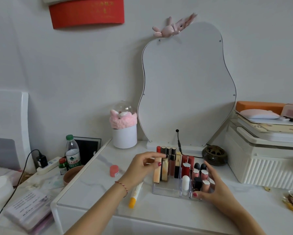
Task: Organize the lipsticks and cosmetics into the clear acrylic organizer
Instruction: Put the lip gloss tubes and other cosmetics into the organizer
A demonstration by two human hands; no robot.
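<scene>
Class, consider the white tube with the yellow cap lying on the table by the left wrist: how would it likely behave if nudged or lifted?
The white tube with the yellow cap lies on its side on the smooth marble-look tabletop, so a nudge would probably roll or slide it. It is slim, so likely light. Its body may flex if squeezed, though the material is unclear.

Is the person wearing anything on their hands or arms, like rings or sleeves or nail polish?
No sleeves show; both forearms are bare. The left hand has a thin red and white braided string bracelet around its wrist, and red polish on the nail that shows. The right hand has red polish on its thumbnail too. I see no rings or watch on either hand.
</scene>
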